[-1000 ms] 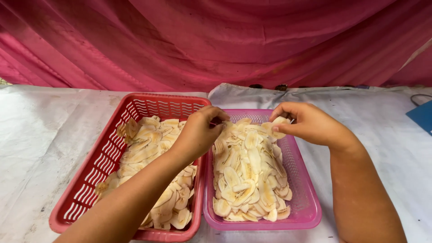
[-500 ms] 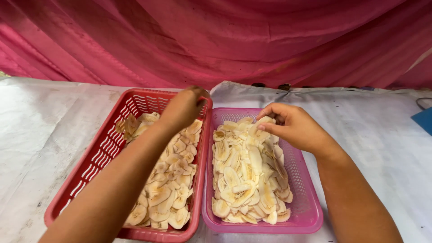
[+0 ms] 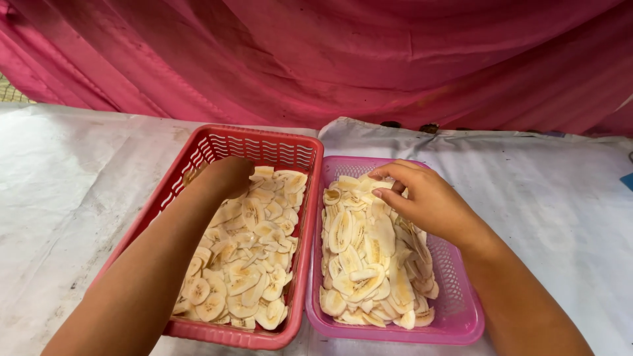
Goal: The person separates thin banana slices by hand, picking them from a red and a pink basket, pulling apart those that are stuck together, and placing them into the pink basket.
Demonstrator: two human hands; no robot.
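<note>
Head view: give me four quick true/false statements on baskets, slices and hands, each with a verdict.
1. The left hand is down in the red basket. True.
2. The right hand rests on the white sheet, clear of both baskets. False: it is over the pink basket, fingertips on the banana slices.
3. The two baskets sit side by side, both holding pale slices. True.
4. The red basket holds nothing. False: slices fill most of it.

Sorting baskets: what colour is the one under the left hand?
Red basket, seen from the head view; left hand over it.
</note>
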